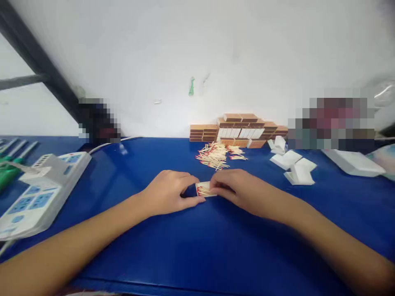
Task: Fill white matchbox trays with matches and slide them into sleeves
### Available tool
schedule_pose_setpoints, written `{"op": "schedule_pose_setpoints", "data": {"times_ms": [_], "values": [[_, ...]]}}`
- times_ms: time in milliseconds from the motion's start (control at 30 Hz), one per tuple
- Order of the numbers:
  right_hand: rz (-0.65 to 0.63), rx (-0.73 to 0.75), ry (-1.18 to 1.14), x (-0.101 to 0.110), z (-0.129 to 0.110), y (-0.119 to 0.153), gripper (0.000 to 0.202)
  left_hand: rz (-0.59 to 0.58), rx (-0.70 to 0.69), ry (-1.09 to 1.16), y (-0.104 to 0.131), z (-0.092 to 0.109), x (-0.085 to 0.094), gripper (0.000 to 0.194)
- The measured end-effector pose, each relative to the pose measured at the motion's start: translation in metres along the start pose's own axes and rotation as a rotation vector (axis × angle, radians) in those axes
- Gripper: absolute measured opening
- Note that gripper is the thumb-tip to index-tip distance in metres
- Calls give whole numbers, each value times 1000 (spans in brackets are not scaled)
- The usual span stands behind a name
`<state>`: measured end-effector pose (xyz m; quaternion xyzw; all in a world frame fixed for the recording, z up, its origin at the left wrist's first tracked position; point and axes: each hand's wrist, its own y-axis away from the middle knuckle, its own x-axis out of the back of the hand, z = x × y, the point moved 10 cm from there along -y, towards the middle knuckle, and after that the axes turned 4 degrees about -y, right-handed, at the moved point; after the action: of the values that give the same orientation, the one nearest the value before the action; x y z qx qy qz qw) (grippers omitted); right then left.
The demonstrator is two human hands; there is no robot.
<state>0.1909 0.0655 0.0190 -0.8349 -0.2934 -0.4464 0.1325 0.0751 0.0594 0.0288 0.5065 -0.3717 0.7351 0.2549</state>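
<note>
Left hand [171, 191]: clamped on tray [211, 195]
Right hand [237, 187]: fingertips together at tray's right end
Tray: one, between hands
Matches [203, 190]: inside, overlapping, uncountable

The tray [211, 195] was small, white, shallow and open-topped, lying base down, its right end partly hidden. Matches [203, 190] with pale sticks and red heads lay inside it, heads mostly toward its left end. More lay in a loose, crisscrossed heap [215, 156] beyond the tray.

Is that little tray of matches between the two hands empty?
No, red-tipped matches lie in the small tray between the left hand and the right hand.
</note>
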Motion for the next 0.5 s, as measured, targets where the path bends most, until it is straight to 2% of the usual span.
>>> {"op": "schedule_pose_setpoints", "data": {"times_ms": [200,400,500], "values": [[120,20,21,3,-7,3,20,25,-33,9,-3,3,1,33],[107,110,14,-1,-15,3,14,-6,-51,13,-1,7,-1,32],[120,94,50,1,-14,4,13,-7,-63,15,-1,9,-1,31]]}}
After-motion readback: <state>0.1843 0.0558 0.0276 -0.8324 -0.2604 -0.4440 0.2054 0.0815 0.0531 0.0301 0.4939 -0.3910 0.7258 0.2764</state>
